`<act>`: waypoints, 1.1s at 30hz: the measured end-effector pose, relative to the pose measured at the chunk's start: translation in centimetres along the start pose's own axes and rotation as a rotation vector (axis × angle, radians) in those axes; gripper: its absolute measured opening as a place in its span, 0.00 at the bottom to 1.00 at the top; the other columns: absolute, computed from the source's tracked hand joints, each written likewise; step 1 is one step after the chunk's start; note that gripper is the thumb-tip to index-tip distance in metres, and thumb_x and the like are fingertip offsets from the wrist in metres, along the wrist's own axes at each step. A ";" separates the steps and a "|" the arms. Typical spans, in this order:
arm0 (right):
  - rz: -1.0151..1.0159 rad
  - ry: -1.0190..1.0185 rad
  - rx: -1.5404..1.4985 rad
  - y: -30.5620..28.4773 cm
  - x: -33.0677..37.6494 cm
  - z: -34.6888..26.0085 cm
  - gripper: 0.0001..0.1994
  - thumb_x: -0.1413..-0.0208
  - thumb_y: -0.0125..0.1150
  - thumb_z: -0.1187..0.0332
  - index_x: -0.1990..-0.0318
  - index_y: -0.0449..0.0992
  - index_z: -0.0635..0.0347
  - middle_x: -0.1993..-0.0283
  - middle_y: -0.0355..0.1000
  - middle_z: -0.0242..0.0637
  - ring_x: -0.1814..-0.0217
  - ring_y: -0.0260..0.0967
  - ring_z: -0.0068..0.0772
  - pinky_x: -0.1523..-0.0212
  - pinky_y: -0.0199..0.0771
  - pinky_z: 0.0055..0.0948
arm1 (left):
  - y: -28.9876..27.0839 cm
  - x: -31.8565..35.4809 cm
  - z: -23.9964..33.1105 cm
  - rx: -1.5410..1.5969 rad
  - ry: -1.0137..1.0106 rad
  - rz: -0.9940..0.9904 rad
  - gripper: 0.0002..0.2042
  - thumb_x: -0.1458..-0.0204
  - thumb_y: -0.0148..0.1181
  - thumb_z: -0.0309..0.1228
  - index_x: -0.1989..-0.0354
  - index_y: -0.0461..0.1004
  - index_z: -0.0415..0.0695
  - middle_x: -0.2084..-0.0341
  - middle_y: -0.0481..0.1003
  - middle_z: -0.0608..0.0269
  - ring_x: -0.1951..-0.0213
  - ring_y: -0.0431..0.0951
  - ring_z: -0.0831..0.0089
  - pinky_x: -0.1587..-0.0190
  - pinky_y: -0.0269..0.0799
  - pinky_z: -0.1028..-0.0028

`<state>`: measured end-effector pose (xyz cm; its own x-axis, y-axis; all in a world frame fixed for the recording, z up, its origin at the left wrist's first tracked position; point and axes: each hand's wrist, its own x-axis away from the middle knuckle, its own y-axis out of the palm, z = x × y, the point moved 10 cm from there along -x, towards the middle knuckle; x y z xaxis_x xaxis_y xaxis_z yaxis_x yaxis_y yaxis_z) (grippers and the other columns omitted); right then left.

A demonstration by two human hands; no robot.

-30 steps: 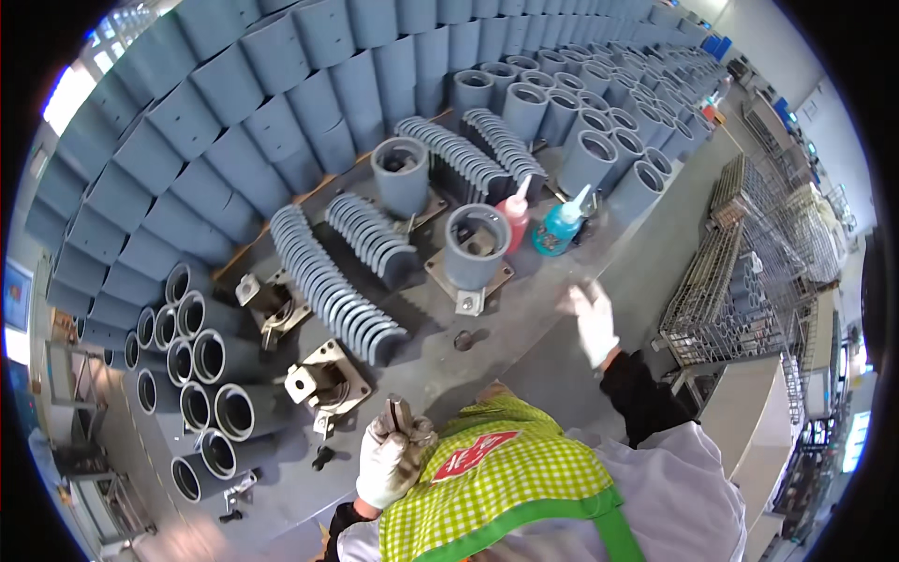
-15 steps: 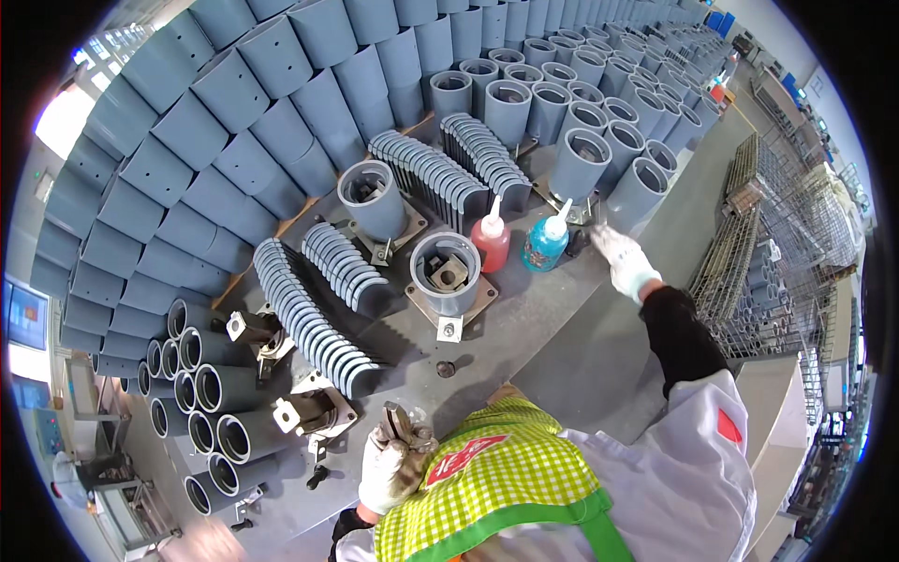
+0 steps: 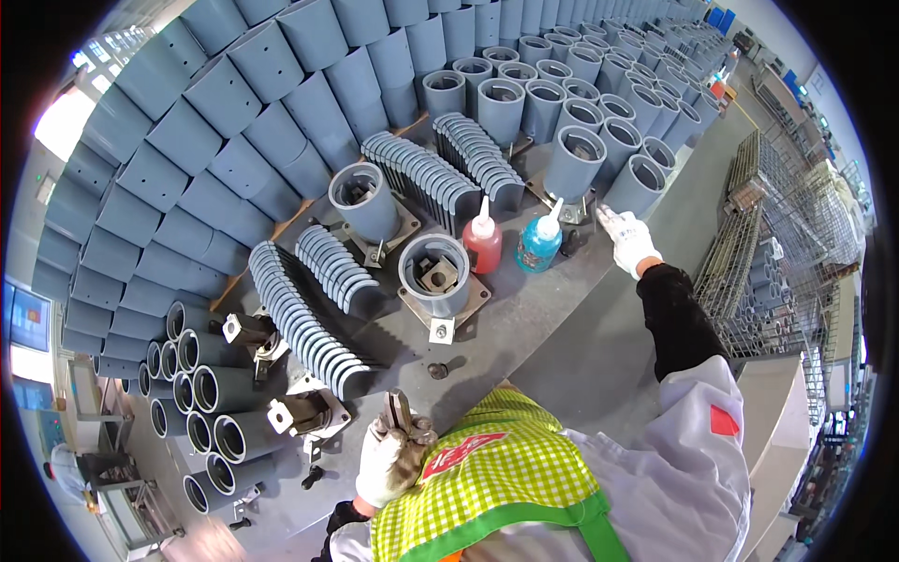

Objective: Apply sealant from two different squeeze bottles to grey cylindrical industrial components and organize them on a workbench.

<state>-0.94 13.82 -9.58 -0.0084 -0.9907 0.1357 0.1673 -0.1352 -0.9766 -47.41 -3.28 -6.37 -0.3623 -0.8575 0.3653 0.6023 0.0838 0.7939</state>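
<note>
My left hand (image 3: 386, 464), in a soiled white glove, is closed around a short dark metal piece (image 3: 399, 412) whose two narrow ends stick up; its kind is unclear. My right hand (image 3: 628, 241), also gloved, reaches far right with fingers outstretched and nothing visible in them. Its fingertips are close to the base of a clamping fixture (image 3: 573, 208) that carries an upright grey cylinder (image 3: 574, 161); contact cannot be made out. Left of that hand stand a blue squeeze bottle (image 3: 539, 247) and a red one (image 3: 481, 245), both white-tipped. Another grey cylinder (image 3: 434, 273) sits on a fixture nearer me.
Rows of curved grey plates (image 3: 304, 318) stand on the dark table (image 3: 506, 342). Grey cylinders (image 3: 225, 94) are stacked high along the back and left. A black knob (image 3: 437, 371) rises near the front edge. Wire baskets (image 3: 749, 253) stand to the right.
My right hand has shifted slightly down, its fingers now more clearly stretched out. My left hand keeps the metal piece, now turned more upright. The view has shifted slightly.
</note>
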 end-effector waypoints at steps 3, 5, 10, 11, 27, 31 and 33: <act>0.038 -0.145 0.005 1.3 0.9 1.3 0.38 0.57 0.51 0.79 0.32 0.57 0.55 0.30 0.55 0.36 0.37 0.60 0.43 0.38 0.62 0.36 | -0.2 0.2 -0.5 0.018 -0.011 -0.017 0.19 0.51 0.69 0.33 0.53 0.70 0.44 0.59 0.75 0.57 0.57 0.75 0.67 0.50 0.69 0.63; 0.154 -0.426 0.019 1.9 2.6 -0.4 0.37 0.58 0.52 0.78 0.34 0.59 0.55 0.31 0.57 0.38 0.34 0.58 0.43 0.34 0.57 0.39 | 0.0 0.2 -0.7 0.016 -0.015 -0.032 0.18 0.51 0.69 0.33 0.54 0.71 0.45 0.59 0.75 0.58 0.57 0.74 0.67 0.51 0.69 0.63; 0.200 -0.526 -0.220 -2.4 5.5 -6.6 0.36 0.60 0.60 0.71 0.36 0.61 0.58 0.38 0.63 0.45 0.34 0.57 0.47 0.32 0.52 0.43 | 0.0 0.5 -0.4 0.019 0.013 -0.024 0.14 0.50 0.66 0.32 0.58 0.69 0.46 0.54 0.71 0.62 0.55 0.71 0.67 0.51 0.67 0.63; 0.127 -0.390 -0.219 -1.8 4.8 -6.1 0.37 0.62 0.62 0.69 0.37 0.62 0.59 0.40 0.63 0.47 0.36 0.57 0.49 0.34 0.55 0.43 | 0.1 0.5 -0.1 0.016 0.067 0.068 0.15 0.48 0.65 0.32 0.56 0.67 0.43 0.54 0.70 0.60 0.53 0.70 0.67 0.50 0.67 0.64; 0.381 -0.949 -0.570 -15.3 17.8 -29.7 0.17 0.61 0.67 0.69 0.58 0.76 0.51 0.73 0.73 0.25 0.75 0.71 0.31 0.72 0.70 0.31 | -0.3 1.0 1.3 -0.156 0.209 0.049 0.15 0.51 0.60 0.14 0.55 0.68 0.40 0.57 0.75 0.55 0.52 0.76 0.69 0.47 0.72 0.69; 0.592 -0.970 -0.671 -17.3 19.3 -33.6 0.23 0.64 0.69 0.72 0.55 0.74 0.54 0.72 0.72 0.26 0.75 0.69 0.32 0.73 0.67 0.33 | -1.0 2.6 1.5 -0.049 0.180 0.125 0.17 0.50 0.61 0.15 0.53 0.67 0.40 0.57 0.76 0.55 0.55 0.77 0.71 0.51 0.74 0.71; 0.655 -0.952 -0.609 -18.1 19.8 -34.8 0.24 0.65 0.69 0.71 0.54 0.74 0.53 0.71 0.72 0.26 0.74 0.69 0.31 0.72 0.67 0.32 | -1.2 3.1 1.8 -0.035 0.183 0.104 0.17 0.50 0.61 0.15 0.53 0.66 0.40 0.58 0.76 0.55 0.56 0.77 0.71 0.52 0.75 0.72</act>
<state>-38.47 -3.85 4.97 0.6425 -0.5101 -0.5719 -0.5986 0.1320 -0.7901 -50.56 -5.14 -5.34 -0.1636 -0.9232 0.3477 0.6551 0.1618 0.7380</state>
